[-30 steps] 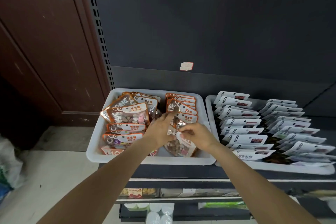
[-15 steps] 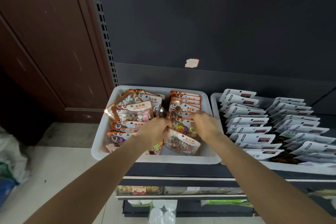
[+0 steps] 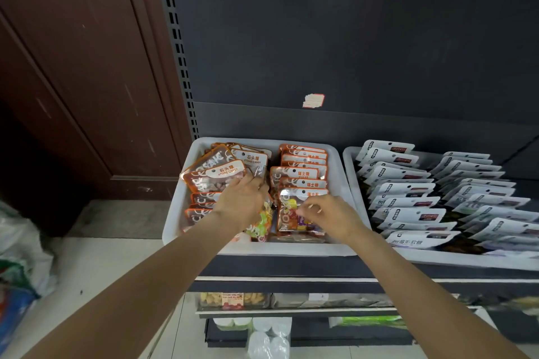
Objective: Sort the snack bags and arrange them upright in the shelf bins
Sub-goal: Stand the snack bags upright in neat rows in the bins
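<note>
A white bin [image 3: 178, 207] on the shelf holds two rows of orange-edged candy bags. My left hand [image 3: 242, 204] reaches into the gap between the rows, its fingers on a clear bag edge near the stone candy bag [image 3: 215, 176]. A colourful candy bag [image 3: 261, 223] lies just under that hand. My right hand [image 3: 332, 217] pinches the top of the front bag of colourful sweets [image 3: 291, 217] in the right row, which stands nearly upright. Several sugar bags [image 3: 300, 173] stand behind it.
A second white bin [image 3: 348, 160] to the right holds two rows of white snack bags [image 3: 408, 214]. The dark shelf back rises behind. Lower shelves with goods sit below, a brown door at left, plastic sacks [image 3: 17, 256] on the floor.
The brown stone candy bag that my hands handled at the front of the right row is no longer seen; my right hand has moved right and forward onto the colourful bag. The camera has shifted.
</note>
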`<state>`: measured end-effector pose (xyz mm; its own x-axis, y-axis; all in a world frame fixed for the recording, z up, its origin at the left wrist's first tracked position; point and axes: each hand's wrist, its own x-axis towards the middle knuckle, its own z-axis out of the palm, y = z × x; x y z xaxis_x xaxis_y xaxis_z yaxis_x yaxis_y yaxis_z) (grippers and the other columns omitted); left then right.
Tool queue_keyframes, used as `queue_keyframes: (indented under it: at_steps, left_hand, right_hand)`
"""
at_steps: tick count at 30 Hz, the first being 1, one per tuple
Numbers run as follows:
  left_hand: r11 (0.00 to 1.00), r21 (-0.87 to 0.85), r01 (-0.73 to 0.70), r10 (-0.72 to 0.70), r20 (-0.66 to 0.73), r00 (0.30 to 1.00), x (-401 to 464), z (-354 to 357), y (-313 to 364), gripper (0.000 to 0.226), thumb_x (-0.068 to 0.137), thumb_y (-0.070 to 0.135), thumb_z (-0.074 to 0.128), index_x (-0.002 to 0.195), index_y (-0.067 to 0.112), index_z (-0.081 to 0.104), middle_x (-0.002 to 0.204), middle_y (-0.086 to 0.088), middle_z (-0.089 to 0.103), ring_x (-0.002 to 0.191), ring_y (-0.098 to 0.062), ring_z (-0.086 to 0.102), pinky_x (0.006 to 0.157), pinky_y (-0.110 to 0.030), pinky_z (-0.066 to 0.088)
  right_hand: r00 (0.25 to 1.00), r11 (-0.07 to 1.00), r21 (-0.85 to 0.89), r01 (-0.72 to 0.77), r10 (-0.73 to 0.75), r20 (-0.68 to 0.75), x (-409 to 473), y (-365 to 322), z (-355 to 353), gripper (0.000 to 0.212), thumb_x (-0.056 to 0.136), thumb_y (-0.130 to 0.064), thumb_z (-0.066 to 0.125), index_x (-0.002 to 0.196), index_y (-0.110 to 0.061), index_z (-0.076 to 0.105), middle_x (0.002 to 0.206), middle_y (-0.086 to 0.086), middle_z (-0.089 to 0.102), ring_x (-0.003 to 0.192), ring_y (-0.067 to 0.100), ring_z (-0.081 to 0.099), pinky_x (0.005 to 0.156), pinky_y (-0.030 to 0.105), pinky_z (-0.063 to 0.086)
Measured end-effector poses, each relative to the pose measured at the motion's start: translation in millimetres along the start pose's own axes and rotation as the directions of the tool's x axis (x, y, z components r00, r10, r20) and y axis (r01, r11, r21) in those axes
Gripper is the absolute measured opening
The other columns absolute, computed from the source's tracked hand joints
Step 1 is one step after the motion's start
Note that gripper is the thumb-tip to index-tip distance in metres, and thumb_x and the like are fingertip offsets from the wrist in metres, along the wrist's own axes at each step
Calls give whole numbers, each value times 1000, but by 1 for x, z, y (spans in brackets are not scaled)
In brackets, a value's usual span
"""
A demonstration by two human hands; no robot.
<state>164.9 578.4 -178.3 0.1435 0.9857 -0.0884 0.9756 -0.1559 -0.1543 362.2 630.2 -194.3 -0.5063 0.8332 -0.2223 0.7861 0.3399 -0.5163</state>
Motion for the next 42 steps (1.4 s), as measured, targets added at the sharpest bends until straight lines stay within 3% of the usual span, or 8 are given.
queue_keyframes:
  at_steps: [3,6,12,19,28,33,39,42]
  left_hand:
    - [997,76,3,-6,39,999,3,2,0,67,91,32,58,145,11,24,148,-8,33,137,-27,27,112,-41,24]
    - [1000,6,-12,11,56,998,4,4,-2,70,91,26,59,148,14,20,150,-7,31,139,-27,25,113,-41,24]
    - [817,-575,35,-13,43,999,2,8,0,64,87,-9,54,143,18,37,138,-9,48,123,-24,49,102,-31,43]
    - [702,-711,37,-141,-88,986,10,1,3,33,91,-2,52,116,17,63,107,0,68,99,-12,64,89,-25,52]
    - [574,-818,-29,-208,-180,961,21,-15,-10,26,87,-1,61,107,14,67,97,3,68,89,-5,63,81,-15,49]
    - [394,-919,3,-103,-41,994,26,-17,2,26,85,-5,63,101,15,64,93,3,66,87,-1,63,80,-16,53]
    - [466,-880,90,-23,90,996,39,-7,33,33,85,-1,63,115,11,58,109,-9,65,103,-20,62,90,-29,51]
    - [725,-688,35,-116,-73,991,30,-13,18,40,89,11,60,128,16,52,130,-5,54,118,-24,53,100,-34,45]
  right_hand:
    - [969,994,111,12,-39,243,-3,-6,3,44,74,-50,73,112,-27,67,104,-8,68,97,6,61,90,31,50]
    - [965,996,57,63,-75,253,-4,-9,3,31,81,-34,72,109,-21,70,102,-4,69,91,6,62,82,26,50]
    - [995,987,-138,79,-71,64,0,-5,-9,14,92,-20,59,101,-19,70,103,0,69,92,13,60,78,27,47]
    - [932,993,-116,0,-42,-361,4,2,-47,12,96,-23,52,102,-22,62,94,3,71,84,25,65,72,38,54]
    - [935,996,-90,-24,-9,-354,6,6,-45,13,97,-23,50,105,-22,60,97,8,70,87,29,64,73,40,54]
    - [879,993,-115,-28,-31,-476,5,6,-52,16,98,-17,47,106,-17,60,87,10,68,77,32,63,63,34,49]
    - [909,993,-114,23,-69,-411,13,6,-61,14,96,-21,53,105,-20,64,95,7,70,84,30,65,71,39,53]
    - [933,992,-118,45,-84,-349,18,-4,-55,18,96,-23,53,108,-20,66,103,5,69,92,27,64,75,35,51]
